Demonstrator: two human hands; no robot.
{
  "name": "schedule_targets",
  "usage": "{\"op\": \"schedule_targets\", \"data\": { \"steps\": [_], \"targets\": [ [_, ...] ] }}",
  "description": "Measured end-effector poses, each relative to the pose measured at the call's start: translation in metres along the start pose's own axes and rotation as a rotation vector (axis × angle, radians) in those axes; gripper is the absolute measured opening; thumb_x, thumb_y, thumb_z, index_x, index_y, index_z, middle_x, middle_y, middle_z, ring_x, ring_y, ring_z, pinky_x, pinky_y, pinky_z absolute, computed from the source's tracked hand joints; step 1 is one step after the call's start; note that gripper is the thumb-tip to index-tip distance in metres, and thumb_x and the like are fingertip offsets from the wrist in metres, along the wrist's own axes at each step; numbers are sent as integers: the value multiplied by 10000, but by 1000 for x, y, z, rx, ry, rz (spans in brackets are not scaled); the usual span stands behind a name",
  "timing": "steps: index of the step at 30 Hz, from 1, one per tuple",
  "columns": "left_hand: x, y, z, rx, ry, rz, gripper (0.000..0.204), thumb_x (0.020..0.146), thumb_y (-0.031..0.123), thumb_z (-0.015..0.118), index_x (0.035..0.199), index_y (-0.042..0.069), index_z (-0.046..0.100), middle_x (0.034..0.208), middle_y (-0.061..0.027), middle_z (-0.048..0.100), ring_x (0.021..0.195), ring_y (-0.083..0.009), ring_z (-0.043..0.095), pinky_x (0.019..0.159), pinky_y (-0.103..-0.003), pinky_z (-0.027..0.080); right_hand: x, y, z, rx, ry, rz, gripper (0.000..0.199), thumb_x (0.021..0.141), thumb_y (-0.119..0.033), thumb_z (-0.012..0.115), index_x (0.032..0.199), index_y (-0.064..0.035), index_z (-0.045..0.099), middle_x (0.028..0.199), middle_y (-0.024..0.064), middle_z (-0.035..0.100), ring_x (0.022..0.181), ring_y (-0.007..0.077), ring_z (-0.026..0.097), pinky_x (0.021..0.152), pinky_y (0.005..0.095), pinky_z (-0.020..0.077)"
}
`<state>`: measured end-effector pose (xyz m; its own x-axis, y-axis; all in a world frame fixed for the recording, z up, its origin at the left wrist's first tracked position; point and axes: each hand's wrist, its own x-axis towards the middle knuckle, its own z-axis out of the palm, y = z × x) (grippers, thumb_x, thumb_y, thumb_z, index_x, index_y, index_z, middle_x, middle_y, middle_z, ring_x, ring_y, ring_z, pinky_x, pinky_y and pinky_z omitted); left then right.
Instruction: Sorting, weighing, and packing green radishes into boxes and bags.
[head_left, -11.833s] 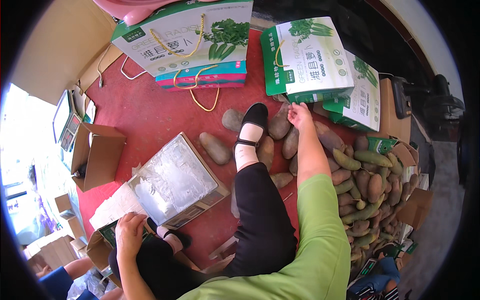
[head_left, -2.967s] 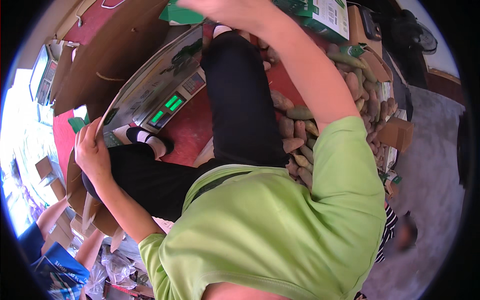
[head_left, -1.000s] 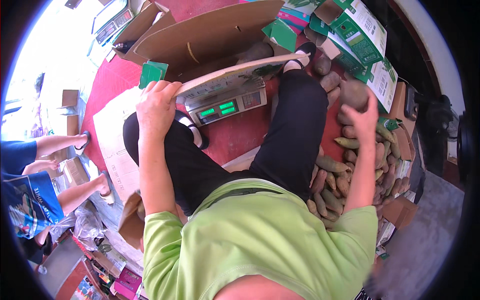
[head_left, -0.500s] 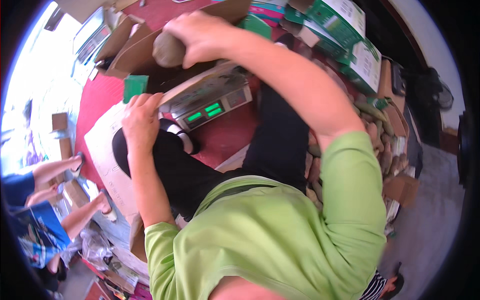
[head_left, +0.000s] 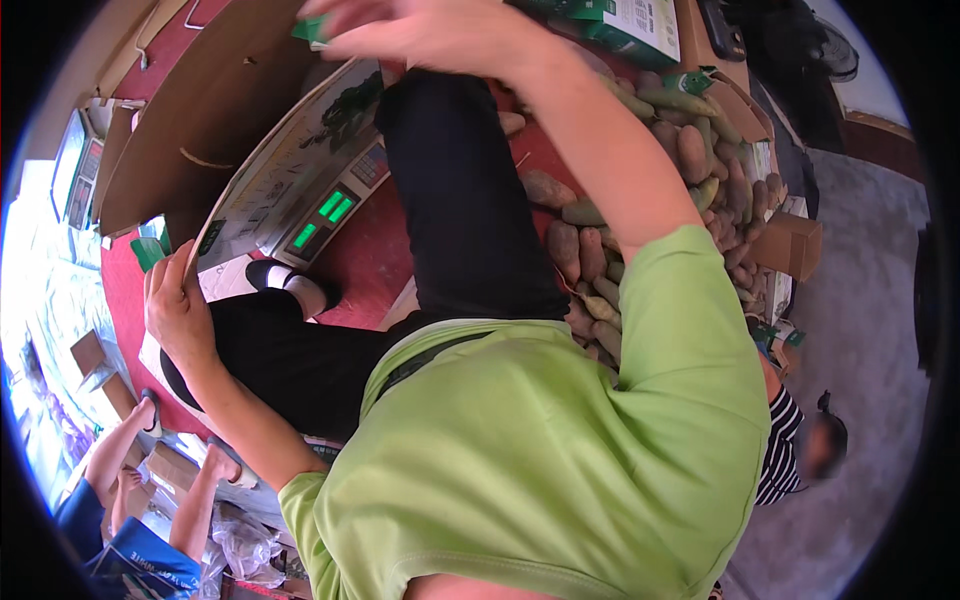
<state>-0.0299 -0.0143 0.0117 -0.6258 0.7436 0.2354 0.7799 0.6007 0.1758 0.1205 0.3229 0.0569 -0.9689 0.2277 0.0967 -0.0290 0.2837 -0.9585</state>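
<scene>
An open cardboard box [head_left: 270,155] stands tilted in front of me on a digital scale [head_left: 318,222] with a lit green display. My left hand [head_left: 180,310] is closed on the box's near left corner, beside a green flap. At the upper edge of the picture, over the far right rim of the box, is my right hand [head_left: 410,35]. Its fingers are stretched out and slightly blurred, partly cut off by the frame, and nothing shows in them. Sweet potatoes [head_left: 690,150] lie heaped to my right, reddish and greenish ones mixed.
A green and white carton [head_left: 630,25] stands beyond the heap. A second scale [head_left: 75,180] is at the far left. Another person's legs [head_left: 200,495] are at the lower left; a person in a striped top [head_left: 780,450] is behind on the right. A fan [head_left: 835,50] stands upper right.
The sweet potato in my right hand is out of sight, and that hand's fingers have straightened. My left hand still grips the box. The view has turned, showing more of the heap.
</scene>
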Motion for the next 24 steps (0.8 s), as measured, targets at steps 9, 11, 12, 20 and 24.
{"op": "schedule_targets", "data": {
  "steps": [9,11,12,20,24],
  "targets": [
    [7,5,9,-37,41,19,187,852,61,613,1009,115,700,905,-54,672,859,-248,633,736,-355,492,-248,225,-64,-599,452,646,341,764,-182,708,1079,-74,636,1014,140,674,997,314,636,877,382,497],
    [7,4,11,-38,39,22,186,853,56,613,1011,105,698,903,-58,673,857,-247,633,738,-354,492,-291,251,-51,-891,187,982,439,759,-166,688,1183,-122,581,1205,130,594,1132,321,558,909,422,479],
    [8,3,13,-48,43,30,184,854,51,614,1013,95,696,901,-63,674,855,-246,634,740,-353,491,-309,253,-42,-1018,74,1157,474,767,-152,672,1225,-140,553,1256,119,561,1179,315,526,927,443,468],
    [4,-3,11,-34,48,18,210,842,27,613,1026,89,692,930,-72,679,872,-256,630,772,-354,487,-388,274,-22,-1295,-315,1322,482,851,-201,581,1318,-220,463,1336,37,464,1268,237,419,977,572,367],
    [3,-2,7,-20,28,-14,277,807,-1,588,1035,116,693,967,-73,673,908,-274,632,794,-352,489,-375,271,-14,-1339,-395,1348,375,904,-194,500,1274,-253,510,1278,22,494,1253,211,421,937,559,383]
  ]
}}
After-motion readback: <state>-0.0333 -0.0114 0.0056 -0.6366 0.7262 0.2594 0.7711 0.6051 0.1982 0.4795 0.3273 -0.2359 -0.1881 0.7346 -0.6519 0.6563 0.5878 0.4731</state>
